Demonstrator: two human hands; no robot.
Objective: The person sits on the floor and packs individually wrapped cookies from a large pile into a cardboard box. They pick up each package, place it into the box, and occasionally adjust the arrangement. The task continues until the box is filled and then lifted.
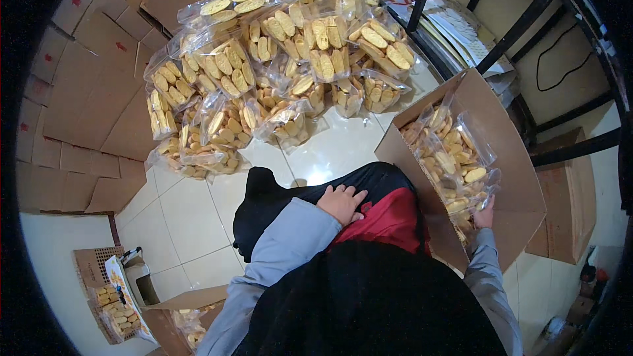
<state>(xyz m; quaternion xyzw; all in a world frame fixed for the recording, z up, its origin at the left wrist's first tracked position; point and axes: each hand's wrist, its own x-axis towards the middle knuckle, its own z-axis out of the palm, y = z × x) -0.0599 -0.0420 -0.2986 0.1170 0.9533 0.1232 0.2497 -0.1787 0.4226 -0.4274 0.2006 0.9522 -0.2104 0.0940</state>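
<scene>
Inside the open cardboard box at my right, my right hand is at the near end of a clear plastic bag of oval yellow biscuits. Its fingers appear closed on the bag's edge, though they are partly hidden. More biscuit bags lie in the same box, toward its far end. My left hand rests palm down on my lap, over red and black cloth, with its fingers stretched out and nothing in them.
A large heap of biscuit bags covers the tiled floor ahead. Stacked cardboard boxes line the left. A black metal frame stands at the right, beside papers. Another open box with bags sits at the lower left.
</scene>
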